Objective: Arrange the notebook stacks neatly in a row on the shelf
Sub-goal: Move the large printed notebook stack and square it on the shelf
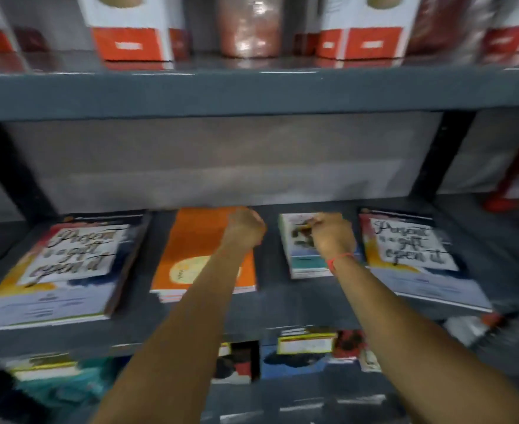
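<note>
Four notebook stacks lie flat in a row on the grey shelf across the middle of the frame. At the left is a lettered stack, then an orange stack, a small stack, and at the right another lettered stack.

The left hand rests curled over the orange stack's far right corner. The right hand sits on the small stack. Blur hides whether either hand's fingers grip anything.
</note>
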`<action>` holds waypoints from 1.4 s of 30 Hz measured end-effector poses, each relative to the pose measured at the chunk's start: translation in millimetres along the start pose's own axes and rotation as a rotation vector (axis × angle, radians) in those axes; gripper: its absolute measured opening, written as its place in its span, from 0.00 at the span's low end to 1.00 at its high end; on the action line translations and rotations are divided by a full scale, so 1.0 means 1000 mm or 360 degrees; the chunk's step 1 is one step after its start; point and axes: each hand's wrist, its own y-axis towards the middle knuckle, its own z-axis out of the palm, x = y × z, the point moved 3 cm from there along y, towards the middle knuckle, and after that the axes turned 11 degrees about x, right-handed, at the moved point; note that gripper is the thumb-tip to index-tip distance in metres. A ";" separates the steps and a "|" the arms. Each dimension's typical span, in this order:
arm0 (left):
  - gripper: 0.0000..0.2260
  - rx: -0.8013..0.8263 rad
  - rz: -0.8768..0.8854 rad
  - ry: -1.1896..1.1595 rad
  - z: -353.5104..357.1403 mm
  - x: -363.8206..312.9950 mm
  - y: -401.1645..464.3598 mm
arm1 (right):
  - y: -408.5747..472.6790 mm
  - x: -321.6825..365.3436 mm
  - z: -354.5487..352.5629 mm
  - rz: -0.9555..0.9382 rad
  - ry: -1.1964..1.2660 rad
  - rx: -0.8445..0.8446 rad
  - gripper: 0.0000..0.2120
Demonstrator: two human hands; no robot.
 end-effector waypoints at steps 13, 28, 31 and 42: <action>0.16 0.0326 0.0042 0.0183 0.187 -0.157 0.006 | 0.030 -0.238 -0.102 0.0742 -0.0260 0.0176 0.18; 0.13 0.0238 -0.0108 0.0065 0.203 -0.170 0.019 | 0.063 -0.295 -0.131 0.0742 0.0281 0.0536 0.12; 0.13 0.0173 -0.0095 -0.0116 0.193 -0.171 0.019 | 0.058 -0.297 -0.138 0.0767 0.0143 0.0589 0.11; 0.16 0.0107 -0.0143 -0.0479 0.134 -0.152 0.019 | 0.060 -0.238 -0.155 0.0489 0.0557 0.0508 0.15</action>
